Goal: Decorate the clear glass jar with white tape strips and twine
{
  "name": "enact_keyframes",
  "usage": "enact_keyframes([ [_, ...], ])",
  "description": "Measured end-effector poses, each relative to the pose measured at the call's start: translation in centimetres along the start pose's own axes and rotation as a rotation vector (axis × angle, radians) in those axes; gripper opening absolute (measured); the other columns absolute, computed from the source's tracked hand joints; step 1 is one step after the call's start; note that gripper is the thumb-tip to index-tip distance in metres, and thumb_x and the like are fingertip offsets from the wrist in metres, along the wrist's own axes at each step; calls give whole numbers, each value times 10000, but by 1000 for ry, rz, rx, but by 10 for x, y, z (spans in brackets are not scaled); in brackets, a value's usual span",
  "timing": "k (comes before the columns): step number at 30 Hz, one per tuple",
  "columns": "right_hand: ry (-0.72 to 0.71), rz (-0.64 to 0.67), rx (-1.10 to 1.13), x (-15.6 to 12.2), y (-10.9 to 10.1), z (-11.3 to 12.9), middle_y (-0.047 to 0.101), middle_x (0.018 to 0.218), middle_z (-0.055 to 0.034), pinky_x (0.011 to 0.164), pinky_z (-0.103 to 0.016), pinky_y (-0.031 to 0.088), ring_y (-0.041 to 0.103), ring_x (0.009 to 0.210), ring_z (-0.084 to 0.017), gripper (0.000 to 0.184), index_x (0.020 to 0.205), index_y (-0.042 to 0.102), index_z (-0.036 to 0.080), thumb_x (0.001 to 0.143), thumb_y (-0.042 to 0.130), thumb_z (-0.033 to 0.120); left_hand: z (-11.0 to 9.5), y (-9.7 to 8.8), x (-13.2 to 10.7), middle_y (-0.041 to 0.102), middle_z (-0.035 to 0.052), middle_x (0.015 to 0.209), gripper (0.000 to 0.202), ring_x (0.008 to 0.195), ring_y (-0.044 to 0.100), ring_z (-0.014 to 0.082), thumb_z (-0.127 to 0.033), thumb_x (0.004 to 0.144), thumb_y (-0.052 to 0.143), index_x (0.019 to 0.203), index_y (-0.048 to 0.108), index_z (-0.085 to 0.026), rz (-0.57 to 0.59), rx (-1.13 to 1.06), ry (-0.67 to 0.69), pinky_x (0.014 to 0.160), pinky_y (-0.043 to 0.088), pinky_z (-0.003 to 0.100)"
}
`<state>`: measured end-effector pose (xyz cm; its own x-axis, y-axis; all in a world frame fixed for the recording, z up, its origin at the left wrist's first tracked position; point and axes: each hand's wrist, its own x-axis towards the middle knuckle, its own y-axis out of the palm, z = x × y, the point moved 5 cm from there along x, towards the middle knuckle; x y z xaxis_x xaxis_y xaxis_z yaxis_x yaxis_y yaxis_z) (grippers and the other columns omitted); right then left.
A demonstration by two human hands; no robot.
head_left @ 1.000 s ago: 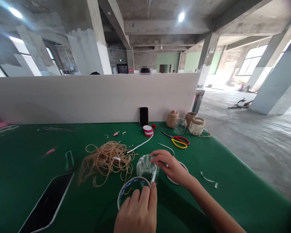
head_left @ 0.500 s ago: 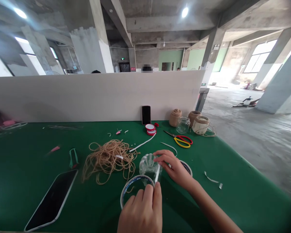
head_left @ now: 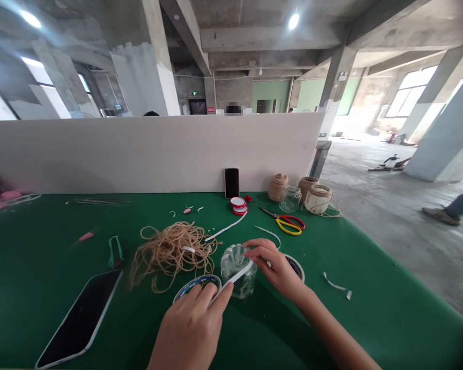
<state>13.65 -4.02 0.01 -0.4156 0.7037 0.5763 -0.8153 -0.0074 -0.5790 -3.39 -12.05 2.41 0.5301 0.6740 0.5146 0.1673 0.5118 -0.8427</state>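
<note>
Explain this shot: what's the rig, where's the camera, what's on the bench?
There's no machine here. These are a person's two bare hands, filmed by a camera worn on their head, looking forward and down. The left hand pinches a white strip that runs across a glass jar, and the right hand holds the jar. On the green-covered table lie loose twine, red-and-yellow-handled scissors and an upright phone.
</note>
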Motion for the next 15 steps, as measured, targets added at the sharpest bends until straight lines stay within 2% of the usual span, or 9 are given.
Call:
enact_keyframes([
  [8, -7, -13, -14, -1, 0, 1, 584, 1108, -66, 919, -379, 398, 519, 1055, -181, 197, 991, 567, 240, 916, 405, 157, 8, -8, 6, 578, 13, 687, 415, 615, 528, 146, -47, 854, 320, 1054, 627, -243, -58, 43, 79, 554, 405, 258],
  [15, -2, -15, -35, -2, 0, 3, 581, 1118, -70, 908, -379, 412, 525, 1056, -187, 202, 993, 566, 245, 918, 395, 170, 24, -2, 11, 597, 18, 757, 420, 642, 522, 135, -38, 842, 358, 1104, 607, -252, 25, -29, 120, 570, 422, 236],
])
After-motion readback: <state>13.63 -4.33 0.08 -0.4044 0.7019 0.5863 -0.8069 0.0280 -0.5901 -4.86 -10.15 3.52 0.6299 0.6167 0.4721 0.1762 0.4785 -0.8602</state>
